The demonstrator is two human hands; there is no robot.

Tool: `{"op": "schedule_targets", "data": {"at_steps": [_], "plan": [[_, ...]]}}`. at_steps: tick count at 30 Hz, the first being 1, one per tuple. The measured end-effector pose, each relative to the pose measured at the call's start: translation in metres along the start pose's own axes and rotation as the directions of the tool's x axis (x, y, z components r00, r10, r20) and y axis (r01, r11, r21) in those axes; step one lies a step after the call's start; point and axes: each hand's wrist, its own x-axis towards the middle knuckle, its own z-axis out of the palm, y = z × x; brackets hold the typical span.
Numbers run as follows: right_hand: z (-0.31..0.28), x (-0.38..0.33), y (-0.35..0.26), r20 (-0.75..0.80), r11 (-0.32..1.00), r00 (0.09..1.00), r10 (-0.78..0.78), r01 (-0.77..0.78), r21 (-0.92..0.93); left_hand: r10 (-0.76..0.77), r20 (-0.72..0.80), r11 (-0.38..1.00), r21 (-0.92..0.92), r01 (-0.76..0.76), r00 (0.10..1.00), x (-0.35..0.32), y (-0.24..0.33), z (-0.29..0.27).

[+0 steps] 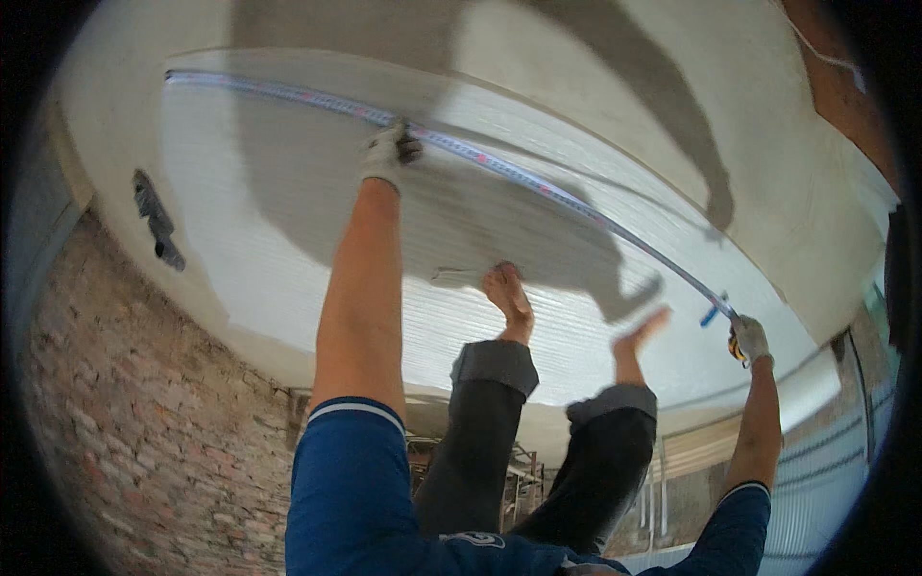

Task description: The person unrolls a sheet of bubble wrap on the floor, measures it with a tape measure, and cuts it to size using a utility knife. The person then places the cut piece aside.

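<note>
Plastered ceiling, bare brick wall

White ceiling panel; tape measure flat against it

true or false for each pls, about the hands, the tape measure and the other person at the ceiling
1. The left hand wears a light glove and presses the tape measure against the ceiling panel. True.
2. The right hand is bare. False: it is gloved too, and holds the tape's case end.
3. The tape is rolled up. False: it is drawn out in a long line across the panel, from far left to the right hand.
4. Another person's two bare hands, one and the other, reach up between the wearer's arms. True; their sleeves are dark.
5. The wall at lower left is tiled white. False: it is bare brick.
</note>
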Motion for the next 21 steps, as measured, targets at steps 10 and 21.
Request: {"op": "schedule_targets", "data": {"at_steps": [10, 21], "plan": [[0.071, 0.181, 0.017, -0.085, 0.955, 0.953, -0.290, 0.294, 0.039, 0.172, -0.005, 0.985, -0.024, -0.172, 0.985, -0.020, -0.012, 0.007], [0.083, 0.204, 0.023, -0.113, 0.931, 0.925, -0.362, 0.365, 0.009, 0.485, -0.269, 0.871, 0.073, -0.485, 0.832, -0.058, -0.068, 0.050]]}}
